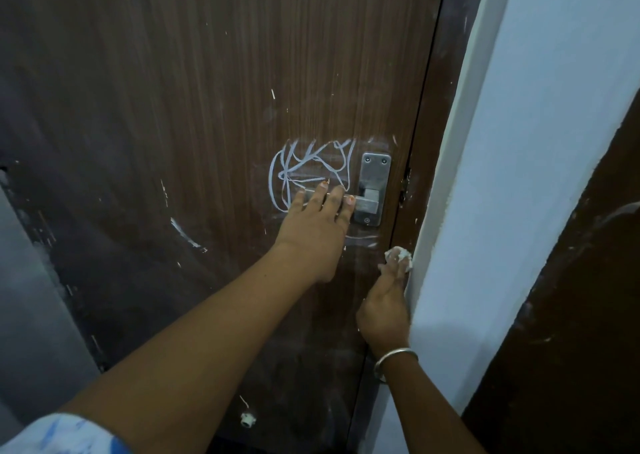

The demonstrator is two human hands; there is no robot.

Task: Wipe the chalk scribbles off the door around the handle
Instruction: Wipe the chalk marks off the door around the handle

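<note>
The door (207, 107) meets its brown frame (427, 135) along a dark seam just at 3 o'clock of the handle plate (375, 173), and beyond that strip the pale wall edge (460, 183) juts toward the camera, so little room lies on that side. The broad bare door face opens out at 9 o'clock and 12 o'clock of the plate. The chalk scribbles (304, 171) loop in white from 9 to 11 o'clock of the plate, touching its left edge, with fainter smeared strokes (363, 240) at 6 o'clock below it. The left hand (311, 226) lies over the lever (367, 201), which runs out toward 9 o'clock; its fingers (337, 195) are straight and slightly apart, tips at the lower loops of the chalk. The right hand (384, 310) sits at 5 o'clock of the plate, squeezed between door and wall edge, its fingers curled tight round a white wad (401, 257); whether that is cloth or tissue cannot be told. A metal bangle (394, 358) rings that wrist. The door is dark wood grain, flecked with white scratches and a longer white streak (187, 233) at 8 o'clock. A small white knob-like thing (247, 420) sits low on the door at 7 o'clock. A grey surface (24, 297) borders the door at far 9 o'clock, a dark brown panel (571, 315) lies past the wall at 4 o'clock, and a white-and-blue sleeve (62, 434) shows at the lower left corner.
</note>
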